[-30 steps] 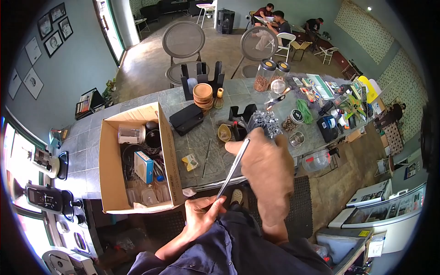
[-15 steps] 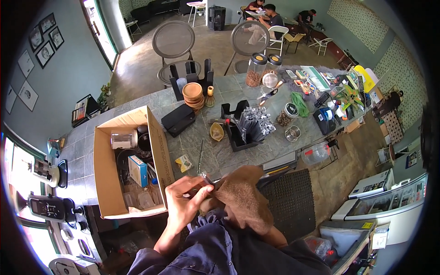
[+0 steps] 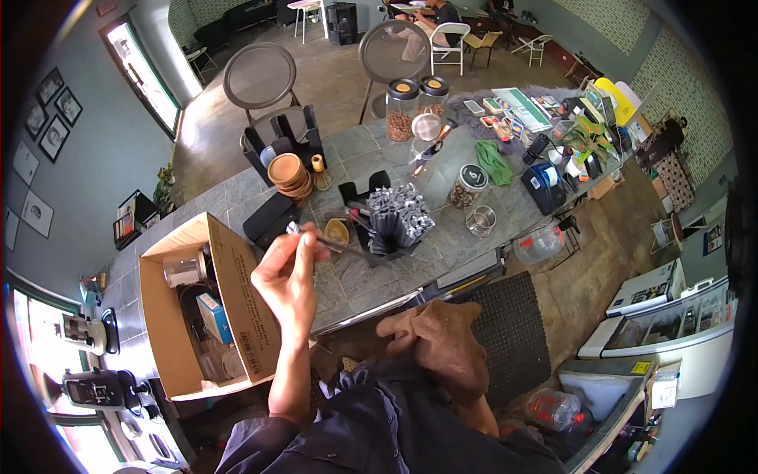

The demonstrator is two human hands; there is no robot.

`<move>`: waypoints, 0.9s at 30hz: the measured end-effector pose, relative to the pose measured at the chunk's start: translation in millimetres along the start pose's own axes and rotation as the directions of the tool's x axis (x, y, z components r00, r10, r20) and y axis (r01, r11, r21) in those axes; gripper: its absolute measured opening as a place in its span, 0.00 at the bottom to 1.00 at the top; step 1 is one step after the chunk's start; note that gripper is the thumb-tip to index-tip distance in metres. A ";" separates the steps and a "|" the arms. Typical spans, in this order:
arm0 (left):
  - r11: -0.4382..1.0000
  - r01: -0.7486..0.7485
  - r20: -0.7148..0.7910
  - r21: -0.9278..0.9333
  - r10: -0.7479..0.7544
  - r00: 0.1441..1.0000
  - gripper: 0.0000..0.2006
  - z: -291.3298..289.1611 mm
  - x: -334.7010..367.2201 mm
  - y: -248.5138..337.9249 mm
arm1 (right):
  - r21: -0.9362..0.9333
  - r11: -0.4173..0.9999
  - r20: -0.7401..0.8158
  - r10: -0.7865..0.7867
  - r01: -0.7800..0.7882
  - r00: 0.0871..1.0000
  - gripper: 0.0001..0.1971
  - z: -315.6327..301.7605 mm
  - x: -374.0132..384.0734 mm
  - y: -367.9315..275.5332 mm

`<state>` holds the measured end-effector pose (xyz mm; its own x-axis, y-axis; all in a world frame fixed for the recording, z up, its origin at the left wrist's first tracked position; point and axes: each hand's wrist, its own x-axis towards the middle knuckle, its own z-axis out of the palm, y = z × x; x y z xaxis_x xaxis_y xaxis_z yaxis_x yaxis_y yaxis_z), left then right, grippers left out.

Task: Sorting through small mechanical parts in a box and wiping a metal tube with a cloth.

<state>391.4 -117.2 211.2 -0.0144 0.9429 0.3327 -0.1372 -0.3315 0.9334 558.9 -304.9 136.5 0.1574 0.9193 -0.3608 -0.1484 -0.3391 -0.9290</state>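
Grip of left hand closed on slender dark stick, stick held above desk, right of cardboard box, right hand beneath brown cloth, grip hidden, state indeterminable.

Slender dark stick: straight, pale shiny tip at left end, slanting toward right, pinched in left hand above grey counter; brown cloth: crumpled, bunched over end of right forearm, near counter edge

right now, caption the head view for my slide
Left hand holding a slender utensil above a tiled counter, with an open cardboard box and brown cloth nearby.
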 end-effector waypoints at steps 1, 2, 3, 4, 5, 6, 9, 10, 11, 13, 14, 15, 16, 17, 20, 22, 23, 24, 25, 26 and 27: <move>1.000 -0.002 0.006 0.000 0.002 1.000 0.06 16.4 4.6 -7.9 | 0.185 0.982 -0.060 0.056 -0.044 0.997 0.09 -10.3 7.9 4.9; 1.000 -0.005 0.005 0.005 0.005 1.000 0.05 29.0 6.7 -18.6 | 0.365 0.928 -0.099 0.122 -0.078 0.988 0.09 -16.2 2.8 22.0; 0.992 -0.097 0.058 0.086 0.092 0.994 0.04 37.7 7.4 -40.8 | 0.532 0.841 -0.125 0.193 -0.099 0.973 0.10 -26.8 5.5 37.1; 0.964 -0.150 0.090 0.218 0.133 0.987 0.05 47.7 7.8 -56.6 | 0.535 0.839 -0.125 0.194 -0.099 0.973 0.10 -34.2 11.0 38.3; 0.946 -0.183 0.110 0.266 0.159 0.981 0.06 56.4 5.2 -70.0 | 0.541 0.828 -0.076 0.221 -0.146 0.972 0.12 -41.1 17.9 38.2; 0.926 -0.216 0.135 0.309 0.182 0.974 0.07 68.0 3.7 -76.1 | 0.548 0.814 -0.033 0.249 -0.191 0.968 0.14 -47.1 24.0 37.7; 0.901 -0.177 0.179 0.397 0.113 0.977 0.11 77.4 3.8 -111.8 | 0.550 0.766 0.113 0.326 -0.333 0.938 0.20 -59.7 39.9 34.6; 0.913 -0.105 0.160 0.393 0.044 0.986 0.12 81.0 3.5 -118.3 | 0.548 0.765 0.117 0.329 -0.337 0.937 0.20 -64.0 43.4 32.9; 0.923 -0.027 0.142 0.384 -0.031 0.989 0.16 79.2 1.2 -122.6 | 0.506 0.799 0.114 0.311 -0.324 0.944 0.20 -67.5 46.7 30.7; 0.937 -0.018 0.109 0.348 -0.022 0.994 0.16 73.4 -1.6 -126.0 | 0.413 0.860 0.120 0.275 -0.300 0.954 0.20 -71.4 52.6 25.5; 0.952 -0.014 0.082 0.307 -0.012 0.997 0.17 70.0 -3.3 -125.2 | 0.363 0.886 0.128 0.258 -0.287 0.958 0.20 -71.9 55.2 22.8; 0.954 0.028 0.074 0.298 -0.052 0.996 0.18 65.6 -6.9 -122.9 | 0.310 0.910 0.141 0.241 -0.274 0.960 0.19 -71.6 57.7 19.9; 0.952 0.036 0.053 0.305 -0.055 0.997 0.18 61.8 -8.2 -116.3 | 0.255 0.932 0.154 0.225 -0.258 0.962 0.19 -70.9 59.0 16.2; 0.931 -0.016 0.059 0.364 -0.006 0.998 0.18 57.1 -9.3 -109.4 | 0.197 0.950 0.172 0.209 -0.241 0.963 0.19 -69.5 60.3 12.5; 0.905 -0.060 0.021 0.422 0.056 0.998 0.17 36.9 -20.4 -80.7 | 0.024 0.985 0.245 0.160 -0.171 0.956 0.20 -61.9 65.0 2.8; 0.861 -0.139 0.132 0.490 0.084 0.988 0.16 15.8 -34.4 -52.6 | -0.086 0.991 0.306 0.128 -0.106 0.943 0.21 -53.9 69.2 -2.9; 0.867 -0.122 0.120 0.483 0.073 0.990 0.14 5.8 -41.9 -37.5 | -0.140 0.988 0.340 0.114 -0.069 0.934 0.21 -48.3 70.9 -5.5; 0.861 -0.108 0.089 0.497 0.073 0.993 0.14 -6.2 -46.3 -26.6 | -0.190 0.981 0.375 0.100 -0.029 0.921 0.21 -42.1 72.4 -7.5; 0.854 -0.133 0.094 0.502 0.099 0.991 0.15 -21.7 -51.3 -14.5 | -0.236 0.972 0.417 0.085 0.017 0.905 0.22 -34.4 72.9 -9.5; 0.845 -0.156 0.096 0.511 0.124 0.988 0.15 -39.7 -56.9 -6.8 | -0.278 0.958 0.462 0.072 0.067 0.884 0.22 -25.3 74.6 -9.8; 0.827 -0.176 0.067 0.533 0.166 0.984 0.14 -59.3 -60.2 -2.7 | -0.314 0.942 0.506 0.060 0.119 0.860 0.23 -16.1 76.0 -9.5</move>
<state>333.9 -171.1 180.7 0.0296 0.8704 0.4915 0.4171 -0.4577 0.7852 588.0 -235.1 116.5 -0.3677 0.8718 -0.3238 0.1853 -0.2725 -0.9441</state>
